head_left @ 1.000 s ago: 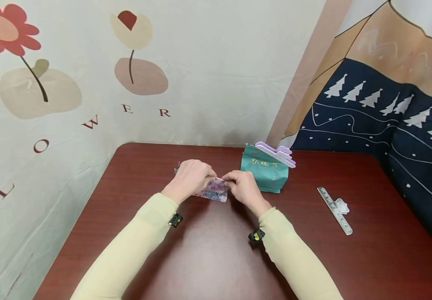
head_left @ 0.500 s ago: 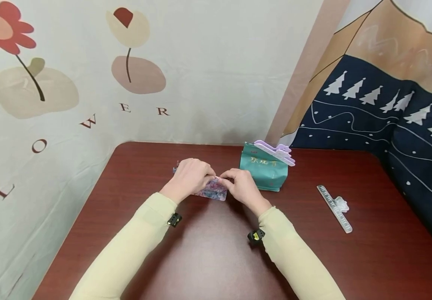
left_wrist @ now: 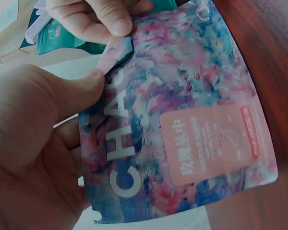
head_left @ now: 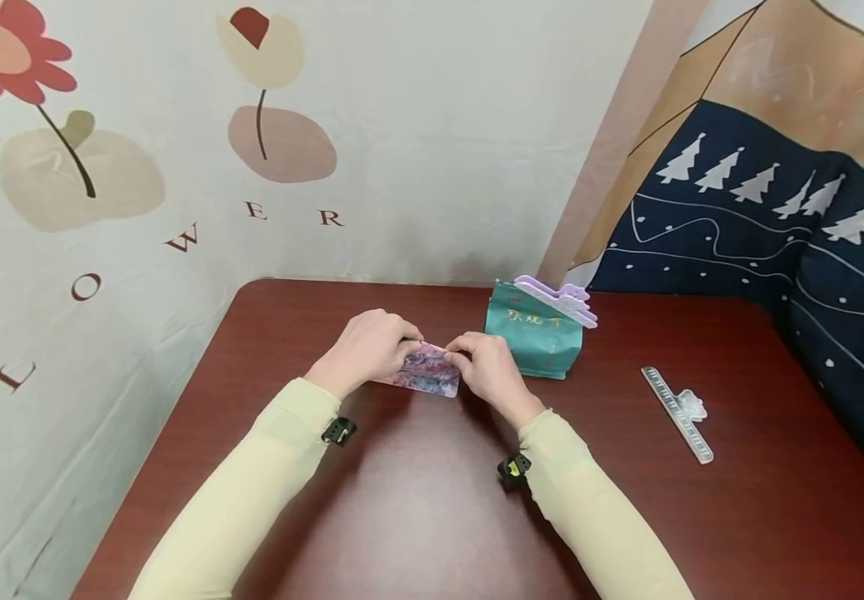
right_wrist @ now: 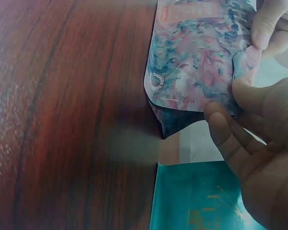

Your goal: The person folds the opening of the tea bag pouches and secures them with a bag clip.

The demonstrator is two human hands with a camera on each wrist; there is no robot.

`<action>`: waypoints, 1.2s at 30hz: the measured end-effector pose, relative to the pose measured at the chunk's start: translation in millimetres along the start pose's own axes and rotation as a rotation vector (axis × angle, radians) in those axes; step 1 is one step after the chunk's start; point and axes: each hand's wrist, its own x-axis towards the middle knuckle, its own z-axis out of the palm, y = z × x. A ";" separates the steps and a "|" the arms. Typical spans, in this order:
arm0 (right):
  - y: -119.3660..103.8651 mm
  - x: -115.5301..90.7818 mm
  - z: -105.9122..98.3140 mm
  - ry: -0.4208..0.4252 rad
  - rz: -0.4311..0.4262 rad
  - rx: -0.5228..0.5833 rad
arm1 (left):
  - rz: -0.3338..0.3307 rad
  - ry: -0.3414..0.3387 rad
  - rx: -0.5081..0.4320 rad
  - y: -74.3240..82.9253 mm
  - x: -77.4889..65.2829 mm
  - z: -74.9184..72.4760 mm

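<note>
A pink, purple and blue marbled pouch [head_left: 429, 369] stands on the table between both hands. In the left wrist view its front carries large pale letters and a pink label [left_wrist: 209, 146]. My left hand [head_left: 367, 350] holds the pouch's top edge, thumb in front and fingers behind. At the right end of that edge, my right hand [head_left: 487, 367] pinches the top between thumb and fingers. Part of the top edge is folded over towards the front between the two hands, as both wrist views show. The left end of the pouch is hidden behind my left hand in the head view.
Just right of my right hand stands a teal bag [head_left: 535, 342] with a lilac clip [head_left: 555, 300] across its top. Farther right, a clear clip [head_left: 677, 414] lies on the dark red wooden table [head_left: 432, 517]. A printed cloth backdrop [head_left: 417, 142] rises behind the table.
My left hand has shifted left along the top edge, so more of the pouch's front shows. My right hand keeps near the right end. The head view has shifted slightly.
</note>
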 end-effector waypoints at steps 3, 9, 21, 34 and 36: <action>0.2 0.7 -1.1 0.001 0.001 0.007 | -0.013 0.017 0.002 -0.5 -0.2 0.0; -0.5 1.5 -2.6 -0.007 0.009 0.024 | -0.024 0.103 0.034 -0.2 2.2 5.4; -4.0 -0.3 -5.1 -0.014 0.036 0.004 | -0.048 0.077 -0.035 -4.1 2.4 6.6; -7.8 -7.7 -7.9 -0.067 0.090 -0.013 | -0.032 0.138 -0.055 -8.8 -2.9 10.2; -8.4 -10.0 -8.8 -0.072 0.097 -0.017 | -0.032 0.137 -0.053 -9.9 -4.1 10.9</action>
